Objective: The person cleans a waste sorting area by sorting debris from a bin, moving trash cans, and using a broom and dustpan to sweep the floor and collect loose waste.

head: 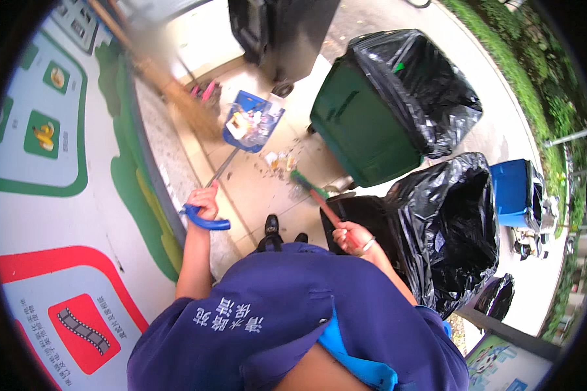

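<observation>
My left hand (204,201) grips the metal pole of a long-handled blue dustpan (257,141), just by its curved blue handle end (208,222). The pan lies on the tiled floor ahead, with mixed litter and a white piece of waste in it. My right hand (350,237) is closed around the reddish handle of a broom (326,207), whose green bristles touch the floor beside the green bin. A small heap of litter (280,161) lies between the broom's bristles and the dustpan, with dark crumbs scattered around it.
A green wheeled bin (367,127) lined with a black bag stands ahead right; another black-lined bin (450,234) is close on my right. A dark wheeled bin (293,39) stands farther ahead. A straw broom (191,102) leans by the printed wall panel (98,210). A blue bin (511,190) stands farther right.
</observation>
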### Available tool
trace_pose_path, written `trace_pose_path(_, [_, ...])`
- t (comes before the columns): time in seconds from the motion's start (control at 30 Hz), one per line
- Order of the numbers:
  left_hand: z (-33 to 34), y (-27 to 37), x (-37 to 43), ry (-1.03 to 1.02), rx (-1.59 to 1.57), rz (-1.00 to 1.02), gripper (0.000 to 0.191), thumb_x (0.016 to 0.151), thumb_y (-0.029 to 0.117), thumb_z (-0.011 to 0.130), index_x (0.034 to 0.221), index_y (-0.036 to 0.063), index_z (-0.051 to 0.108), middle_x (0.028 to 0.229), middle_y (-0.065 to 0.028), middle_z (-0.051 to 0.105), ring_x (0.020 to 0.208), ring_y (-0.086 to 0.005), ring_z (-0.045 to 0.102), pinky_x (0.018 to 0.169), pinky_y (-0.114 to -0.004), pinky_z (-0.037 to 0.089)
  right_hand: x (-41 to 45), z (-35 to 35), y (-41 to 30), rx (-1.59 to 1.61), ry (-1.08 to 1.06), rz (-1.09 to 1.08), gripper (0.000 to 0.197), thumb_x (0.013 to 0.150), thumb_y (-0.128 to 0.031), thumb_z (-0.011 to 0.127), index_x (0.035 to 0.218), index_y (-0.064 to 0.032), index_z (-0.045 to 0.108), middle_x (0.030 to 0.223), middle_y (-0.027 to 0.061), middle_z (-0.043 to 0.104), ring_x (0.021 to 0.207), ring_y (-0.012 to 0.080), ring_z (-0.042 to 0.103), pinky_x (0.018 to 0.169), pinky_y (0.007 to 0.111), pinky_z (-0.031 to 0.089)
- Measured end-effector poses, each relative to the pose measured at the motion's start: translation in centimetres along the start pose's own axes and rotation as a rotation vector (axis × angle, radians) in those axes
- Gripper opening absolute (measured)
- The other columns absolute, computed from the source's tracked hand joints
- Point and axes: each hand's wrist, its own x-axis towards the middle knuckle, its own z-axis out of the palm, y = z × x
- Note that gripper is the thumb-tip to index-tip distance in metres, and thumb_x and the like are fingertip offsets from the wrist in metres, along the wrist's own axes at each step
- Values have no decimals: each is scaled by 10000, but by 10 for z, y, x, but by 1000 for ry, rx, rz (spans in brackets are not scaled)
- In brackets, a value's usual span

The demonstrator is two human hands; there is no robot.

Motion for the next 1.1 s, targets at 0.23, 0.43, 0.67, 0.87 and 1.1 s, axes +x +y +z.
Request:
trace_pose_path(0.23, [74, -111, 4, -130, 157, -105, 399, 745, 22, 361, 1101, -145, 296, 587, -47, 393, 407, -122, 426, 383, -228, 423, -3, -1, 3, -244, -15, -218, 162, 800, -196, 422, 674, -94, 406, 581, -2, 452, 495, 110, 468, 429, 237, 441])
trace_pose_path(0.43, [111, -190, 1, -275, 387, -198, 455, 765, 65, 342, 1162, -141, 260, 630, -69, 398, 453, -123, 451, 393, -226, 422, 5, -21, 3, -297, -86, -200, 222, 792, -222, 437, 634, -68, 455, 582, 37, 493, 514, 159, 490, 482, 257, 435])
trace_pose_path(0.67, [123, -256, 24, -330, 670, -305, 405, 794, 59, 323, 1151, -123, 264, 638, -80, 391, 457, -115, 451, 381, -217, 423, 7, -32, 2, -282, -130, -221, 172, 801, -174, 435, 689, -43, 424, 599, 47, 495, 533, 152, 489, 536, 246, 445])
trace_pose_path(0.87, [106, -280, 43, -113, 1419, -180, 327, 741, 17, 393, 1058, -53, 352, 568, -58, 400, 347, -80, 379, 275, -210, 341, 10, -32, -2, -369, -95, -265, 161, 798, -162, 452, 672, -74, 404, 604, 15, 467, 540, 121, 471, 540, 223, 435])
trace_pose_path(1.1, [39, -276, 59, 102, 2411, -172, 269, 698, 52, 425, 960, 1, 395, 522, -37, 436, 347, -94, 400, 341, -230, 347, 17, -41, -5, -233, -166, -237, 131, 784, -87, 446, 662, -43, 433, 583, 53, 498, 532, 143, 497, 472, 235, 436])
